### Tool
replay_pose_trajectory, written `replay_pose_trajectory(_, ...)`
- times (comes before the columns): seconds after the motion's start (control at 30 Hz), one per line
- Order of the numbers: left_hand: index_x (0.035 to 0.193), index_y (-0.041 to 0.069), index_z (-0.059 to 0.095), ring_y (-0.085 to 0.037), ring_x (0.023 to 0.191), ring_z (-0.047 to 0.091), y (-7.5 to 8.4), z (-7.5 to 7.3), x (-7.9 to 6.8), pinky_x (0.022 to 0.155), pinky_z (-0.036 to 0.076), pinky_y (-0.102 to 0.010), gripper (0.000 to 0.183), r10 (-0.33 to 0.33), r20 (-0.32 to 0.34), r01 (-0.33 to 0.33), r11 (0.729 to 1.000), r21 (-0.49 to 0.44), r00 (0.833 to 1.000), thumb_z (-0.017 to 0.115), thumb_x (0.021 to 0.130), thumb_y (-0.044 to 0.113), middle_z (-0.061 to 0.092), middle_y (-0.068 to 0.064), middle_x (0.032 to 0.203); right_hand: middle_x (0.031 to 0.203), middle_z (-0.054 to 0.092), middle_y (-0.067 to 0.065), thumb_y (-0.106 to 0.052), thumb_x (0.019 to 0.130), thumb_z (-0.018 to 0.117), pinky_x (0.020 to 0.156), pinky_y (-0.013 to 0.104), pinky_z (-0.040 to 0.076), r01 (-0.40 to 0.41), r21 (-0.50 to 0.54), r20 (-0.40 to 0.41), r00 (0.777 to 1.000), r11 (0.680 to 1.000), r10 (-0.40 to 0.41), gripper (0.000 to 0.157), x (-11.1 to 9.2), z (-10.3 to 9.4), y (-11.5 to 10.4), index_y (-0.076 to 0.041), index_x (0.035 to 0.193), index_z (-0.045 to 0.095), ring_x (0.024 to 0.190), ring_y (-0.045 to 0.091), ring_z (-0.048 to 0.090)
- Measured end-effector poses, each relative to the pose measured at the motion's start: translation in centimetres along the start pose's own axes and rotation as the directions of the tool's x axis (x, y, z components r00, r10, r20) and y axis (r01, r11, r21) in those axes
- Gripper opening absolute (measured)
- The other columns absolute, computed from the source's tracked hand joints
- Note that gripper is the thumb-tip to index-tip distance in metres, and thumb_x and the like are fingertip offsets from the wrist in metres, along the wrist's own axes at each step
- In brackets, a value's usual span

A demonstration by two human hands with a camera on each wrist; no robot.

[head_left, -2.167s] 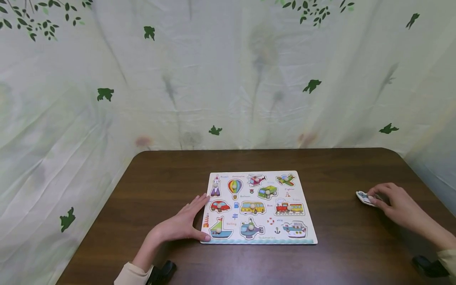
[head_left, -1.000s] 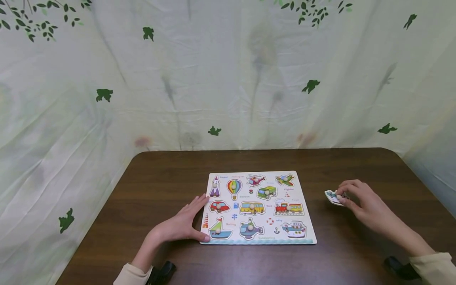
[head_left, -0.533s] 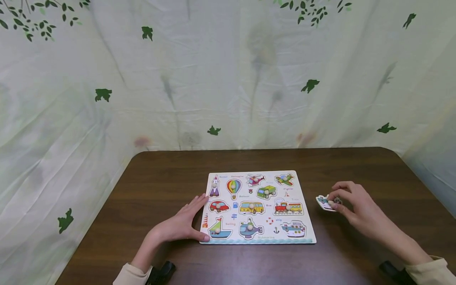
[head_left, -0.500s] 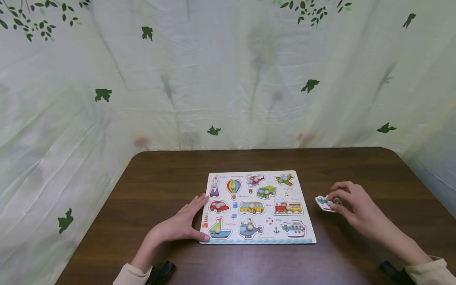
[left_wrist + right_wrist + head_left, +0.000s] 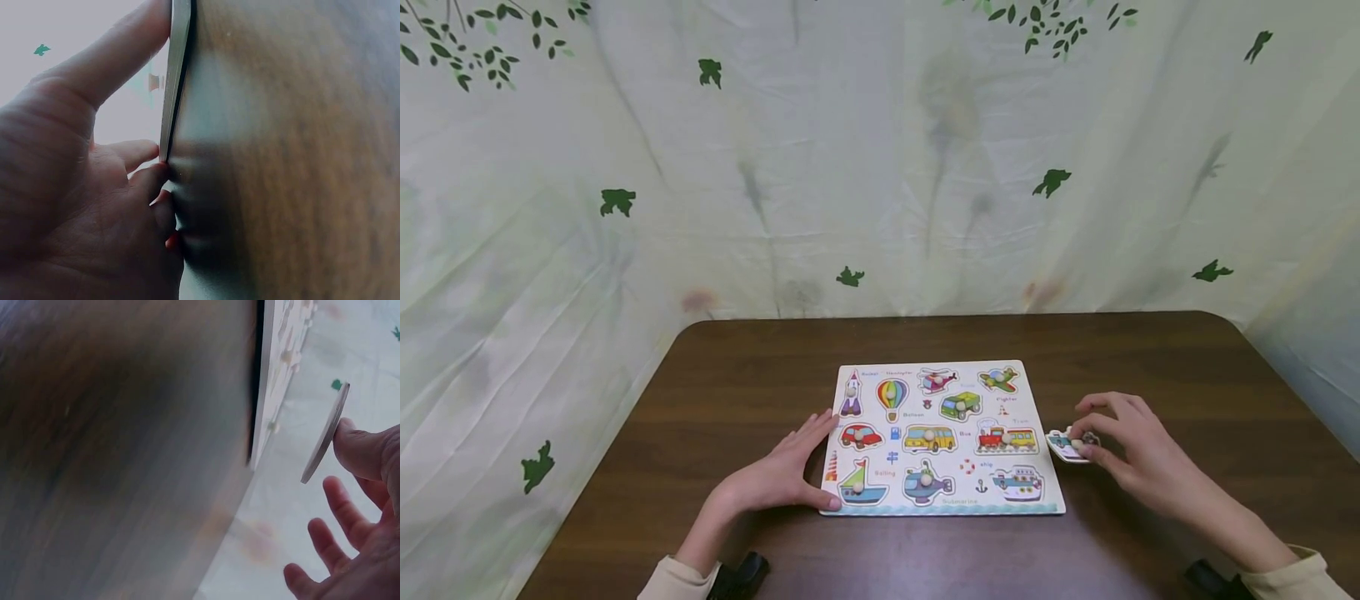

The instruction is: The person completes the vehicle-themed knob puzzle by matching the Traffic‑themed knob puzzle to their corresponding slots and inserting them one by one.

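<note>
In the head view, a white wooden knob puzzle board (image 5: 962,417) lies flat on the table, with vehicle pictures across it. My left hand (image 5: 782,467) rests at the board's left edge, thumb on its lower left corner and fingers spread along the side. Thumb and fingertips of my right hand (image 5: 1138,454) pinch a ship puzzle piece (image 5: 1060,447) by its knob. That piece overlaps the board's right edge in the head view. Seen from the right wrist, the piece (image 5: 326,434) is tilted and raised off the table. At the board's lower right, a ship picture (image 5: 1019,482) shows no knob.
The brown wooden table (image 5: 760,358) has rounded far corners. Behind it hangs a pale curtain (image 5: 880,167) with green leaf prints. Knobbed pieces such as a bus (image 5: 929,438), a train (image 5: 1009,439) and a submarine (image 5: 927,482) sit in the board.
My right hand has carried the ship piece leftward from the table's right side to the board's right edge. My left hand and the board have stayed in place.
</note>
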State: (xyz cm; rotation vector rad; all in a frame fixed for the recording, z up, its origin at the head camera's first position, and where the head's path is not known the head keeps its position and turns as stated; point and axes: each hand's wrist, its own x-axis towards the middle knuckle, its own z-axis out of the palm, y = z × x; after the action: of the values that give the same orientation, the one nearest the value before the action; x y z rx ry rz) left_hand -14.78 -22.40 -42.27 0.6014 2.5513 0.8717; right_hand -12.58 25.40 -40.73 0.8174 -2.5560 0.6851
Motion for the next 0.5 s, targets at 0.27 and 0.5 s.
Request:
replay_pose_trajectory(0.27, 0.157, 0.009, 0.021, -0.034, 0.149, 0.004, -0.1, 0.0, 0.1, 0.117, 0.007, -0.056, 0.114, -0.017, 0.007, 0.017, 1.000, -0.001, 1.000, 0.083, 0.071, 0.052, 0.014, -0.011, 0.163, 0.115, 0.057, -0.001, -0.004, 0.069, 0.086, 0.088, 0.055, 0.031, 0.019, 0.022, 0.015, 1.000, 1.000, -0.019, 0.041, 0.2, 0.6, -1.1, -0.034, 0.090, 0.068, 0.114, 0.030, 0.044)
replay_pose_trajectory(0.5, 0.157, 0.008, 0.021, -0.036, 0.149, 0.003, 0.0, 0.0, 0.1, 0.116, 0.006, -0.058, 0.114, -0.009, 0.009, 0.009, 1.000, -0.003, 1.000, 0.083, 0.072, 0.051, 0.014, -0.012, 0.163, 0.114, 0.058, -0.002, -0.009, 0.070, 0.086, 0.089, 0.050, 0.031, 0.038, 0.032, 0.038, 0.998, 0.999, -0.040, 0.036, 0.4, 1.3, -1.6, -0.033, 0.089, 0.068, 0.111, 0.023, 0.044)
